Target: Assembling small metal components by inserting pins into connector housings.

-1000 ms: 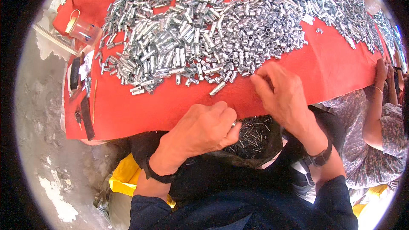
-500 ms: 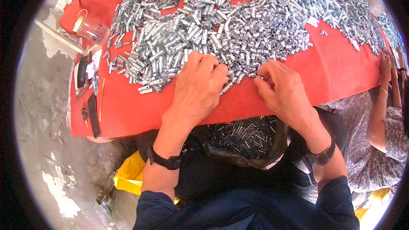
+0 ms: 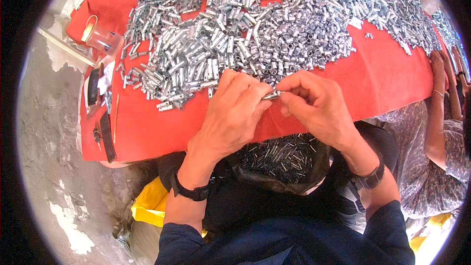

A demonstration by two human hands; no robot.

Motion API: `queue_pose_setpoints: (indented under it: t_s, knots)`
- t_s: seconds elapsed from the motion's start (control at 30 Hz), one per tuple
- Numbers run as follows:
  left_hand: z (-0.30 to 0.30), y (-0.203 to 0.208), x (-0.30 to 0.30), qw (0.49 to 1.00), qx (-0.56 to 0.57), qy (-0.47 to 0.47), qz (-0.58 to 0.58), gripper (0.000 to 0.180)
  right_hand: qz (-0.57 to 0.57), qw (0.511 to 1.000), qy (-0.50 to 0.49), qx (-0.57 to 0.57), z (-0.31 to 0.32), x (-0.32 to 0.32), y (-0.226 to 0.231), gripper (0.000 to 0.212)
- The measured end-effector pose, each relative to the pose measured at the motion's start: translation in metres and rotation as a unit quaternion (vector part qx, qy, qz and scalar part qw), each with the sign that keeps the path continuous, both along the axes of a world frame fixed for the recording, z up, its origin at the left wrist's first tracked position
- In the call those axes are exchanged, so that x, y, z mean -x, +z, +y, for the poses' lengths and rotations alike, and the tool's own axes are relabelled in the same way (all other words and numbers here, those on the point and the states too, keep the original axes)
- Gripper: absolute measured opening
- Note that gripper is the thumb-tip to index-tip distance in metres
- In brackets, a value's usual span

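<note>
My left hand (image 3: 234, 110) is closed in a pinch on a small silver metal tube (image 3: 269, 95), whose end shows past the fingertips. Thumb and forefinger of my right hand (image 3: 316, 108) press together at that same end, on a small metal part mostly hidden by the fingers. The fingertips of both hands nearly meet over the red cloth (image 3: 378, 78). Just beyond them lies a heap of short, ring-like metal pieces (image 3: 299, 34). Longer silver tubes (image 3: 189, 54), some with holes in their sides, are piled to the left.
A dark bag (image 3: 279, 159) of small pins sits below the cloth's near edge. At left lie a clear plastic jar (image 3: 104, 39), a dark strip (image 3: 107, 137) and a thin stick (image 3: 116, 118). Another person's arm (image 3: 435, 108) rests at the right edge.
My right hand has moved left, from the edge of the ring heap to my left hand. My left hand has shifted slightly nearer and right, still pinching the tube.
</note>
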State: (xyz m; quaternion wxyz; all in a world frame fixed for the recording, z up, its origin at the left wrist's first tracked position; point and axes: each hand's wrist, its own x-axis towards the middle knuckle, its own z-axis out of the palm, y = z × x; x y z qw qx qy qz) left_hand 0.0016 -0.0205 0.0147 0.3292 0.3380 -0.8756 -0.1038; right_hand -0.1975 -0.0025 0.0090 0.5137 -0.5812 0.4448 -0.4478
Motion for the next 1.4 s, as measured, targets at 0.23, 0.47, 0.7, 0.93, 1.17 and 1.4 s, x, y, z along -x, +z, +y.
queue_pose_setpoints:
  t_s: [0.23, 0.47, 0.7, 0.93, 1.17, 1.4]
  knots:
    - [0.003, -0.004, -0.003, 0.999, -0.021, -0.004, 0.030, 0.017, 0.007, 0.999, 0.011, -0.037, 0.003, -0.001, 0.001, 0.007]
    - [0.008, -0.005, -0.005, 0.994, -0.093, -0.017, 0.058, 0.023, 0.047, 0.997, 0.006, 0.059, 0.005, -0.003, 0.005, 0.007]
    - [0.016, -0.001, -0.003, 0.987, -0.140, -0.045, 0.067, 0.021, 0.052, 0.996, 0.075, 0.000, 0.008, 0.002, 0.011, 0.004]
    - [0.028, -0.009, -0.009, 0.991, -0.123, -0.046, -0.029, 0.025, 0.001, 0.979, 0.157, -0.130, 0.007, 0.001, 0.012, 0.005]
    - [0.041, -0.016, 0.006, 0.989, -0.077, -0.115, -0.045, 0.021, 0.307, 0.913, 0.040, 0.267, -0.013, -0.005, -0.018, 0.014]
    - [0.043, 0.000, 0.001, 0.988, -0.088, -0.096, -0.078, 0.029, 0.457, 0.841, 0.056, 0.285, -0.011, -0.018, -0.009, 0.015]
